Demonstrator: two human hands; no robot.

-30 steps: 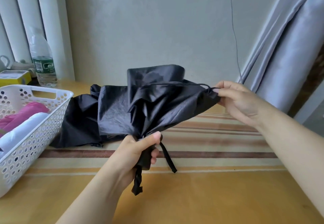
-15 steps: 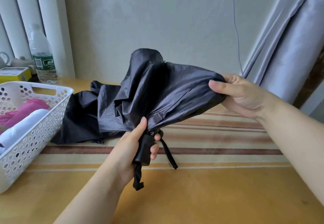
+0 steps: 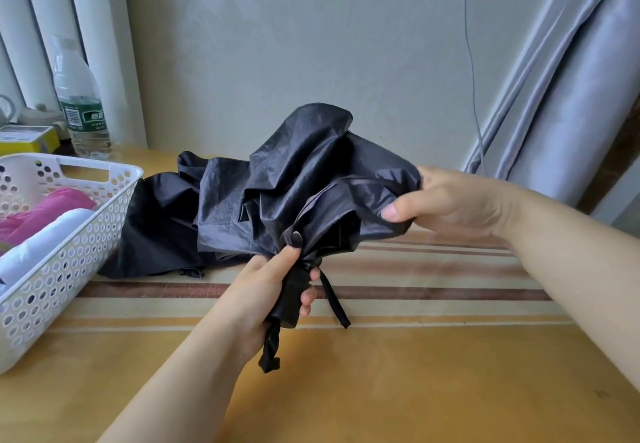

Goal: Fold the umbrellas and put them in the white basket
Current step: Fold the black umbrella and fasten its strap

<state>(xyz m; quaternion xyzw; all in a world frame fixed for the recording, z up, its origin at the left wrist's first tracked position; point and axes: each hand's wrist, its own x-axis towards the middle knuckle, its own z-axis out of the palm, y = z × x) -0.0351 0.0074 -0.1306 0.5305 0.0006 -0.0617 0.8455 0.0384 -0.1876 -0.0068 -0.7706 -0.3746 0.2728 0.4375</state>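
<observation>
A black umbrella (image 3: 304, 186) with loose, crumpled cloth hangs above the table in the middle of the view. My left hand (image 3: 266, 290) grips its black handle from below; a wrist strap dangles under the fist. My right hand (image 3: 446, 203) holds the bunched cloth at the umbrella's far end, thumb on the near side. More black cloth (image 3: 156, 224) lies on the table behind, beside the white basket (image 3: 69, 255) at the left. Inside the basket lie a pink folded umbrella (image 3: 48, 210) and a white one (image 3: 45, 241).
A striped cloth (image 3: 433, 286) covers the far part of the yellow table (image 3: 415, 390). A water bottle (image 3: 81, 110) and a yellow box (image 3: 27, 139) stand behind the basket. A grey curtain (image 3: 571, 89) and a thin hanging cable (image 3: 471, 61) are at the right.
My right hand has gone from pinching the rim's edge to wrapping over the gathered cloth, pressing it closer to the handle. The canopy is more bunched. My left hand stays on the handle.
</observation>
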